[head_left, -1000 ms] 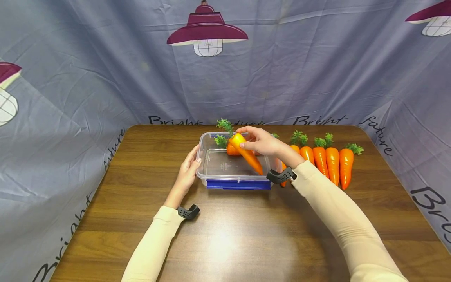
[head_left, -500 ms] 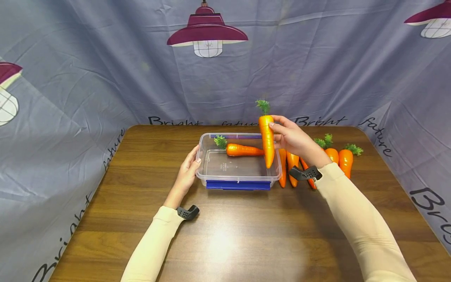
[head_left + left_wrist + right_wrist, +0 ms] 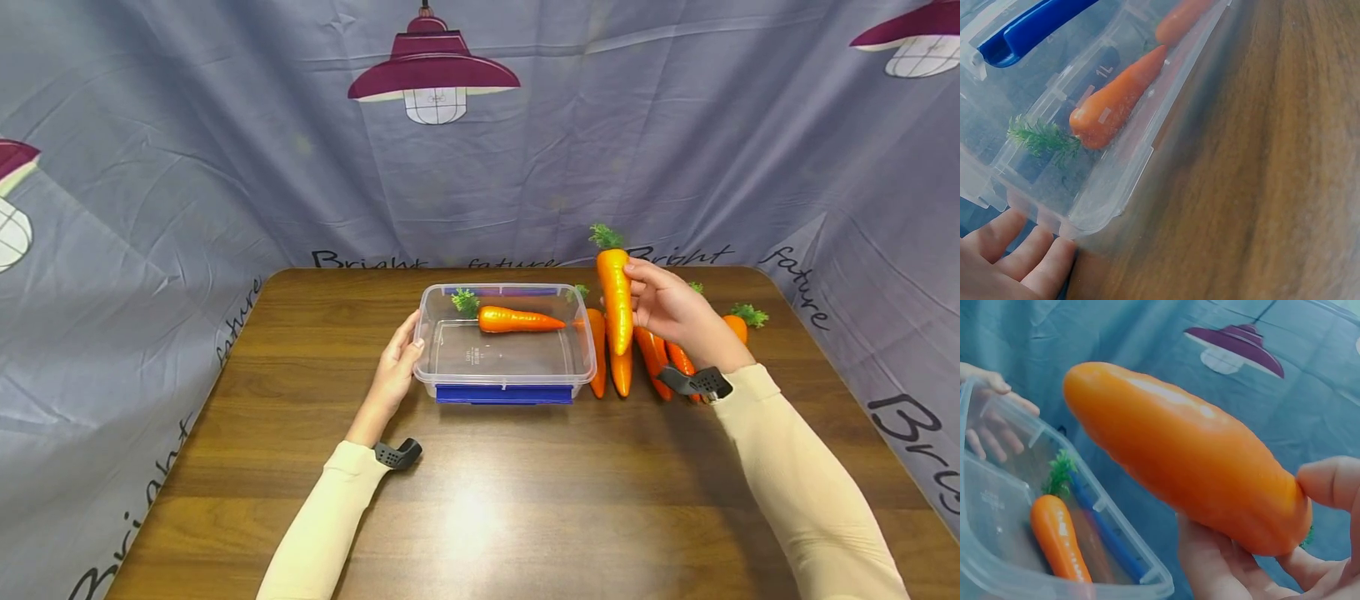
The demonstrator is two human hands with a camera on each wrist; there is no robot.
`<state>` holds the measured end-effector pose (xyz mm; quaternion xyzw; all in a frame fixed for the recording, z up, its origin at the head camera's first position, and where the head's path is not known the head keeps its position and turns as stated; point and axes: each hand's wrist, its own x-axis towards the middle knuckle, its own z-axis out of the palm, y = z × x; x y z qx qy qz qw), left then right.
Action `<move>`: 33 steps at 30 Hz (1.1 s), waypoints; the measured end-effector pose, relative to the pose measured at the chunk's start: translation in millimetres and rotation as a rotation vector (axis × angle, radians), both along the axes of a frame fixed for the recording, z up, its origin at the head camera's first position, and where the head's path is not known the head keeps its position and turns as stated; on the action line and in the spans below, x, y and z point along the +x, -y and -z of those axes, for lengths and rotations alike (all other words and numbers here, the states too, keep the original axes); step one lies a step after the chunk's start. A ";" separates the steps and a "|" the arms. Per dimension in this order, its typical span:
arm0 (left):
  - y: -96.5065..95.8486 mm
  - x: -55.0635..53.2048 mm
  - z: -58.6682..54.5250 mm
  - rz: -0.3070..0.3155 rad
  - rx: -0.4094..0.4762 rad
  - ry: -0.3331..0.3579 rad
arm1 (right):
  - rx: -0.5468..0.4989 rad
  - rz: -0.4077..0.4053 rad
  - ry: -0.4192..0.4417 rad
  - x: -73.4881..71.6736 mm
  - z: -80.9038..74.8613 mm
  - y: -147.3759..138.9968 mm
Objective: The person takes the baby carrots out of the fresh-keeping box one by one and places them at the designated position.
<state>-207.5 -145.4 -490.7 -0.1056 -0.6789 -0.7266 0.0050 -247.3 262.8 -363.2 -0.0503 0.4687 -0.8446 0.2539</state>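
My right hand (image 3: 663, 304) pinches an orange carrot (image 3: 617, 300) with a green leafy top, near its thick end. It is held up, tip down, just right of the clear plastic box (image 3: 504, 380) and above other carrots. Inside that box one carrot (image 3: 517, 320) lies crosswise, leaves to the left. My left hand (image 3: 393, 360) rests against the box's left wall; in the left wrist view its fingers (image 3: 1029, 250) touch the plastic from outside. In the right wrist view the held carrot (image 3: 1191, 456) fills the middle, with thumb and fingers around its thick end.
Several carrots lie side by side right of the box, among them a carrot (image 3: 597, 358) close to its wall; my right hand partly covers others. Blue clips (image 3: 504, 394) line the box's front. A grey printed curtain (image 3: 570, 167) stands behind the wooden table (image 3: 450, 483).
My right hand has carried the carrot from above the box to the right, turning it upright. The carrot inside the box stays put, and my left hand keeps its place.
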 end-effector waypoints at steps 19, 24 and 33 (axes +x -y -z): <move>1.2 -0.9 1.3 -0.001 -0.019 0.002 | 0.281 0.013 -0.061 56.7 38.0 -55.1; 0.7 -0.7 1.3 0.011 -0.002 -0.002 | 0.326 -0.008 -0.084 74.2 55.7 -59.3; 1.5 -1.0 1.5 0.008 0.006 -0.001 | 0.586 0.060 -0.119 103.6 81.7 -55.4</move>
